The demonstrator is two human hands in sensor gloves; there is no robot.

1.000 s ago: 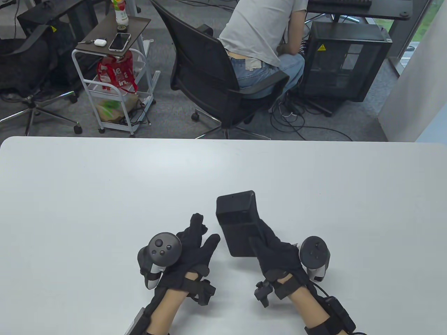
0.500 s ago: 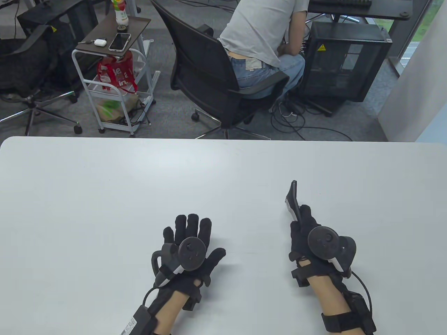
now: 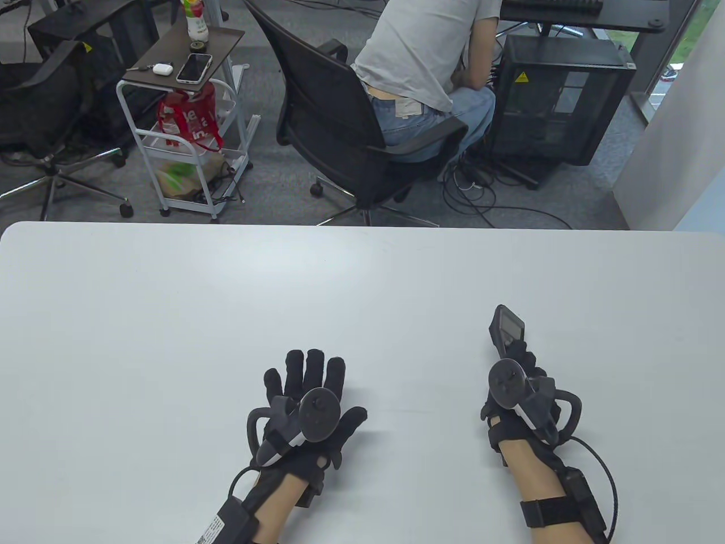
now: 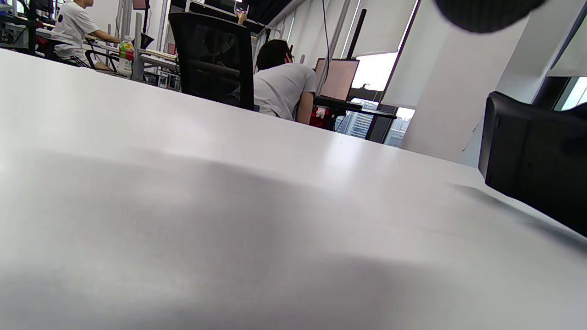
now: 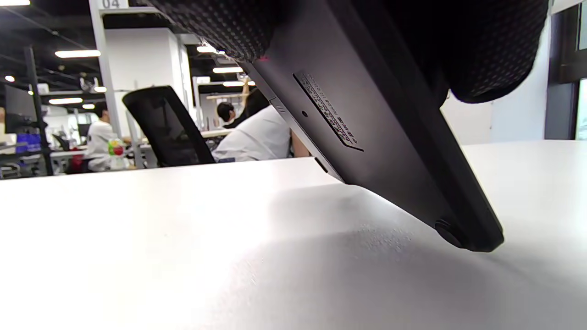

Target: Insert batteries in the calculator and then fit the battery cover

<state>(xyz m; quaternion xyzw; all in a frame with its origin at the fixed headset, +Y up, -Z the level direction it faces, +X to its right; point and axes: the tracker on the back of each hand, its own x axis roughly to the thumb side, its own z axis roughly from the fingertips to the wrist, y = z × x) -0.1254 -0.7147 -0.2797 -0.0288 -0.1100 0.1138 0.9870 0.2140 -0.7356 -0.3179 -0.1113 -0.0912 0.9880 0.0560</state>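
Beyond the far edge of the wide white table [image 3: 170,294] a person in a grey T-shirt and jeans [image 3: 425,62] sits with their back turned on a black mesh office chair [image 3: 334,130], leaning toward a black computer tower case [image 3: 558,96]. To the left stands a white wire trolley with a dark top shelf [image 3: 187,113], carrying a smartphone [image 3: 194,67], a small white earbud case [image 3: 162,68] and a bottle [image 3: 195,20]; a red bag [image 3: 190,119] hangs inside it. Cables lie tangled on the grey carpet. Nothing sits on the table between the two hands.

The left hand in its black sensor glove [image 3: 308,391] lies flat on the table, palm down, fingers spread, touching nothing else. The right hand in a matching glove [image 3: 518,385] grips the slim black plastic calculator [image 3: 506,334], held tilted, with its far end lifted and its pale display showing in the table view. In the right wrist view the calculator's [image 5: 367,137] dark back faces the camera, with a small printed label plate and a round rubber foot near its lower corner; that corner is at the tabletop, though whether it touches I cannot tell
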